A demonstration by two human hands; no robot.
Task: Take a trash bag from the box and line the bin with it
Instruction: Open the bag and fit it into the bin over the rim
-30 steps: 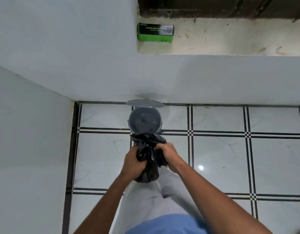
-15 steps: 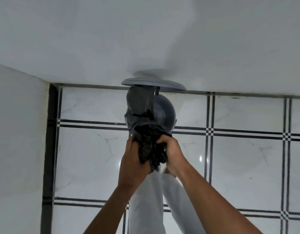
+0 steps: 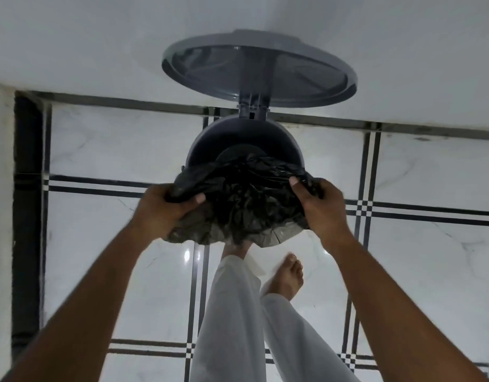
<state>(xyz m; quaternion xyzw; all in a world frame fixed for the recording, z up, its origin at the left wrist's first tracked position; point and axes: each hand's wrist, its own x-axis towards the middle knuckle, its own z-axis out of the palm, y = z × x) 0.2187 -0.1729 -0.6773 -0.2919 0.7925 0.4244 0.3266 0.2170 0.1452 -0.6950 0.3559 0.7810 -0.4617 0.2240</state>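
Since half a second ago, both hands have parted, spreading the crumpled black plastic trash bag (image 3: pixel 237 199) over the near rim of the round grey pedal bin (image 3: pixel 210 142), whose lid (image 3: pixel 259 67) stands open. The left hand (image 3: pixel 160 209) and right hand (image 3: pixel 323 206) each pinch the bag's edge. Lining looks begun; next, stretch the mouth around the far rim. No writing shows.

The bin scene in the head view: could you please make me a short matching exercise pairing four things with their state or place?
Things:
1. lid
2. trash bag
3. bin
4. left hand

States:
A. grips the bag's left edge
B. stands on the tiled floor by the wall
C. raised open
D. black, spread over the near rim

Pairs: 1-C, 2-D, 3-B, 4-A
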